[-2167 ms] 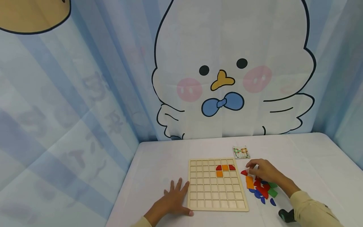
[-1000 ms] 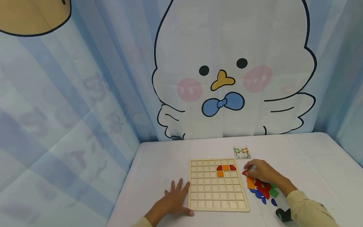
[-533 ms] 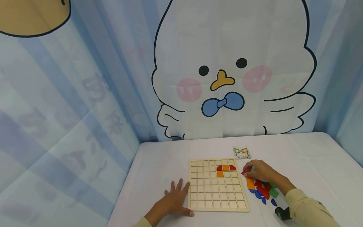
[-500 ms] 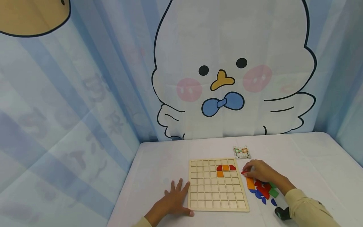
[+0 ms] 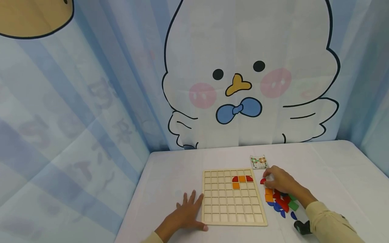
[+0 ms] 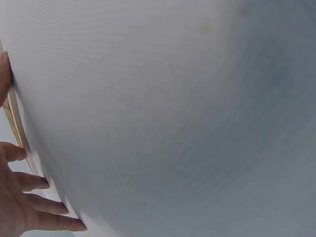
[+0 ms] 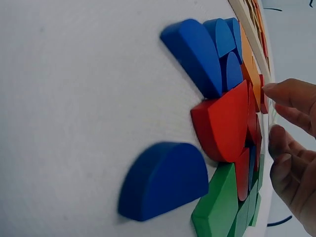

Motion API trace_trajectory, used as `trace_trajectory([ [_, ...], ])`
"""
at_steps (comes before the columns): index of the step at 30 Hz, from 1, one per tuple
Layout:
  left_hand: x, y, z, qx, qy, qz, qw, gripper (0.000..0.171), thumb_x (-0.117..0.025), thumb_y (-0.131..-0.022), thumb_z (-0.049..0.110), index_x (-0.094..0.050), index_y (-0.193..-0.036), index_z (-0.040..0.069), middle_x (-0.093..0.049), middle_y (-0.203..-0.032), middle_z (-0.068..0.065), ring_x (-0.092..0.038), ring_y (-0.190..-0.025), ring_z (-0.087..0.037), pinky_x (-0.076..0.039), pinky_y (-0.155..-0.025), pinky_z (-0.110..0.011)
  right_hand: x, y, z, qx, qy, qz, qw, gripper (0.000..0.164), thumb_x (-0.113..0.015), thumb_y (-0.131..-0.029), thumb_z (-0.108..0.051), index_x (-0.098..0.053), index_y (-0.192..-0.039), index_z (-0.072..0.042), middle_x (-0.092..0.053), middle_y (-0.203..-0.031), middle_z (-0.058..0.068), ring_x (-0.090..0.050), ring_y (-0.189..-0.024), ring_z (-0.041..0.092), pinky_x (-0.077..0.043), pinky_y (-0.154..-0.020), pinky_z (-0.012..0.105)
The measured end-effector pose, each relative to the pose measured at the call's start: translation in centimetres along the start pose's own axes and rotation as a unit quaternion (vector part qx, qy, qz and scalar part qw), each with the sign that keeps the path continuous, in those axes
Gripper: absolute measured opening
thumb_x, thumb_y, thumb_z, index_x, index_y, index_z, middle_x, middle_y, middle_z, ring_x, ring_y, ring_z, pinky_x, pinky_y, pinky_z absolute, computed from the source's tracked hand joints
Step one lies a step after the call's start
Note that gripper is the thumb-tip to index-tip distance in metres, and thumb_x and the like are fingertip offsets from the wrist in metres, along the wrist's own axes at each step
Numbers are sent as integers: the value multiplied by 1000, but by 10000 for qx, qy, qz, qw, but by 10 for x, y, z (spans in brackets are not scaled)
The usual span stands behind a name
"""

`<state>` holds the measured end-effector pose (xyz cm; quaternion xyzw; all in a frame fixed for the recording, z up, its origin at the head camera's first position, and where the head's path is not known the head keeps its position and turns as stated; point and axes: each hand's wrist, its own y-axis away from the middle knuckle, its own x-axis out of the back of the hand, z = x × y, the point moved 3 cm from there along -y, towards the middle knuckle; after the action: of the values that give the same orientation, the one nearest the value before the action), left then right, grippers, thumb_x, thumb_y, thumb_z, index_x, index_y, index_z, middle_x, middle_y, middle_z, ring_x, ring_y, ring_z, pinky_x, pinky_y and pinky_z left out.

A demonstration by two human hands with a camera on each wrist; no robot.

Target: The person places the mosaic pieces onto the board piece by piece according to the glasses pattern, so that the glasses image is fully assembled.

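Observation:
In the head view, my left hand (image 5: 189, 211) lies with fingers spread, fingertips at the left edge of a wooden grid board (image 5: 225, 199) and thumb at its near left corner. Its fingers also show along the board's edge in the left wrist view. Right of the board, my right hand (image 5: 279, 179) pinches a small red curved block (image 5: 263, 181) at its thumb and fingertips. In the right wrist view, the thumb (image 7: 276, 91) partly covers that block (image 7: 263, 96). On the board sit two red rounded blocks (image 5: 235, 179) and two orange squares (image 5: 236, 185) in its upper right cells.
Below my right hand lies a loose cluster of orange squares (image 5: 269, 194), red blocks (image 5: 283, 205), blue half-round blocks (image 7: 168, 180) and green blocks (image 5: 293, 205). A small printed pattern card (image 5: 259, 162) lies behind the board. A black object (image 5: 301, 227) sits by the right sleeve.
My right hand has shifted slightly up and away with the red block, turning it and leaving two orange squares in fuller view. My left hand stays in place.

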<state>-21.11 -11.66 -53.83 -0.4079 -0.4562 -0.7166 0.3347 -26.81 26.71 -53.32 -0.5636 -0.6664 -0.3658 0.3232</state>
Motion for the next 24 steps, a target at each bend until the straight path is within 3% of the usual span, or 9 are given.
trace_trajectory([
  [4,0,0,0,-5,18,-3,10000,115,-80,-67,68,-30,-159,19,-19,-166,-22,-17,-146,-59,-30,-103,-79,2,0,2,-154,101,106,9998,27,-79,-83,-26,-69,-100,-9,-60,-105,14,-55,-86,23,-53,-68,34],
  [11,2,2,1,-11,-14,-14,10000,114,-81,-68,65,-29,-159,19,-19,-166,-23,-17,-146,-59,-30,-103,-79,5,0,-3,-490,87,305,9983,31,-76,-86,-26,-73,-106,-3,-61,-107,20,-56,-80,23,-52,-62,32],
  [17,3,3,3,14,4,-19,10000,114,-82,-68,64,-29,-159,19,-19,-166,-23,-16,-146,-59,-29,-103,-79,1,2,-10,-685,162,523,9961,36,-79,-85,-36,-71,-94,-3,-57,-86,11,-53,-68,20,-47,-55,31],
  [24,3,3,1,14,60,-53,10000,115,-80,-69,66,-28,-159,19,-17,-166,-22,-15,-147,-59,-29,-103,-79,-5,0,-14,-831,308,561,9945,41,-82,-82,-36,-72,-97,1,-60,-85,12,-54,-68,20,-48,-56,31],
])
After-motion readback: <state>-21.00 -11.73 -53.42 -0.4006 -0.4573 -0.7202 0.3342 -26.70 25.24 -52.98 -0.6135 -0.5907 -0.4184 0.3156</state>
